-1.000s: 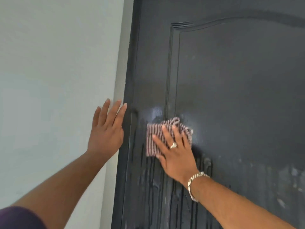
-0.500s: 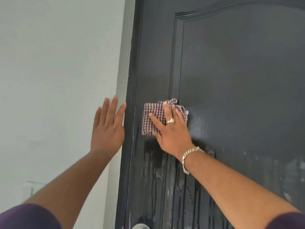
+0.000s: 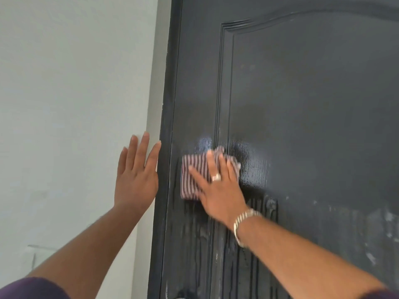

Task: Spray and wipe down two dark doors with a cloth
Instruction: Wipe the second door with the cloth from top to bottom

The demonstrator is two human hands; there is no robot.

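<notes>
A dark panelled door (image 3: 302,104) fills the right of the view, wet with spray streaks running down its lower part. A folded checked cloth (image 3: 192,178) lies flat against the door near its left edge. My right hand (image 3: 218,190) presses the cloth to the door with straight, spread fingers; it wears a ring and a metal bracelet. My left hand (image 3: 136,178) rests flat on the pale wall just left of the door frame, fingers straight. No spray bottle is in view.
The pale wall (image 3: 75,104) takes up the left half. The dark door frame (image 3: 166,147) runs vertically between wall and door. White smears mark the door at the lower right (image 3: 384,223).
My right hand slid the cloth up the door and has now come back down a little, leaving a wet sheen above it. The left hand stayed flat on the wall.
</notes>
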